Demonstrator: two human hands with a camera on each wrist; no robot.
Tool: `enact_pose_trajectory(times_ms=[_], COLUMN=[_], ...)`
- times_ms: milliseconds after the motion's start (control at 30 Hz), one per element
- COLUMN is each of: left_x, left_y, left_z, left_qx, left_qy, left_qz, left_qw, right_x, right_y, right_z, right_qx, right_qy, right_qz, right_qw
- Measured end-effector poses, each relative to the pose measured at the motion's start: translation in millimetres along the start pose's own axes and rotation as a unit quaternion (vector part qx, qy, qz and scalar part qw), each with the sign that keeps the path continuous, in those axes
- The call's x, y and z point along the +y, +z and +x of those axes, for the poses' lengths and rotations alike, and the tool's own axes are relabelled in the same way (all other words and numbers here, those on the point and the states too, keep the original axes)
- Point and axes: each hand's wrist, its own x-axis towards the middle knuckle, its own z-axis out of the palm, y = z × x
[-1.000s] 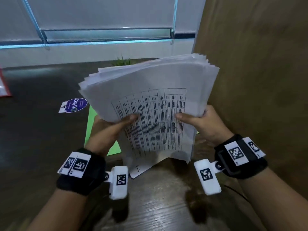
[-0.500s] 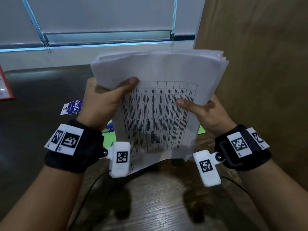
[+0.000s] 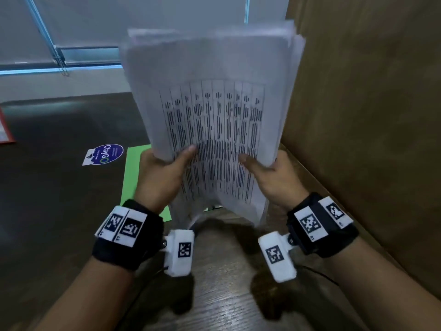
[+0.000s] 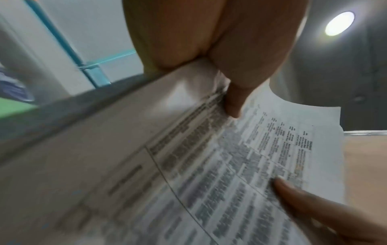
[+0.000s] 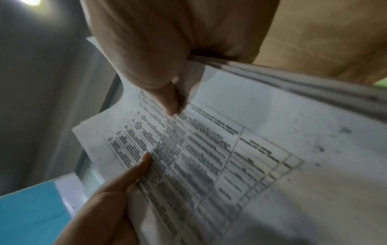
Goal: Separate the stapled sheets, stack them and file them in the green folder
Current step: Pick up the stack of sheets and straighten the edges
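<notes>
A thick stack of white sheets (image 3: 214,96) with a printed table on the front page stands nearly upright above the desk. My left hand (image 3: 164,173) grips its lower left edge, thumb on the front page. My right hand (image 3: 272,175) grips the lower right edge the same way. In the left wrist view the stack of sheets (image 4: 188,165) runs under my left thumb (image 4: 234,102). In the right wrist view my right thumb (image 5: 167,99) presses on the stack of sheets (image 5: 209,157). The green folder (image 3: 136,173) lies flat on the dark desk, partly hidden behind my left hand and the stack.
A blue and white sticker (image 3: 103,154) lies on the dark desk (image 3: 59,199) left of the folder. A tall brown panel (image 3: 370,115) stands close on the right. A red-edged item (image 3: 4,132) sits at the far left edge. Windows run along the back.
The stack has swung from a fanned, tilted hold to nearly upright with its edges more even. My left hand slid down from the upper left edge to the lower left edge.
</notes>
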Motion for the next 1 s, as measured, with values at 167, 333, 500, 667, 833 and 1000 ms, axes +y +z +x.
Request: enact_pose_trajectory(times_ms=[167, 333, 500, 667, 833, 1000], left_x=[-14.5, -49.2, -30.9, -61.5, -71.1, -46.2], left_y=[-5.0, -6.4, -7.7, -0.4, -2.3, -11.9], left_z=[-16.9, -33.2, -9.2, -36.1, -42.2, -26.6], left_qx=[-0.029, -0.051, -0.008, -0.031, -0.053, -0.020], left_qy=[-0.019, -0.146, -0.098, -0.151, -0.167, -0.125], left_qz=[-0.008, -0.010, -0.033, 0.008, 0.018, -0.036], left_qw=[0.999, 0.988, 0.995, 0.988, 0.984, 0.991], right_x=[22.5, 63.4, 32.3, 69.6, 69.2, 48.5], right_y=[0.8, 1.7, -4.5, 3.7, 0.7, -1.8], right_z=[-10.7, -25.3, -8.8, -25.0, -24.8, -21.4], right_qx=[0.026, -0.015, -0.033, -0.030, -0.021, -0.028], right_qy=[0.029, 0.169, 0.046, 0.143, 0.170, 0.117], right_qz=[0.014, -0.037, -0.034, -0.056, -0.053, -0.027], right_qw=[0.999, 0.985, 0.998, 0.988, 0.984, 0.992])
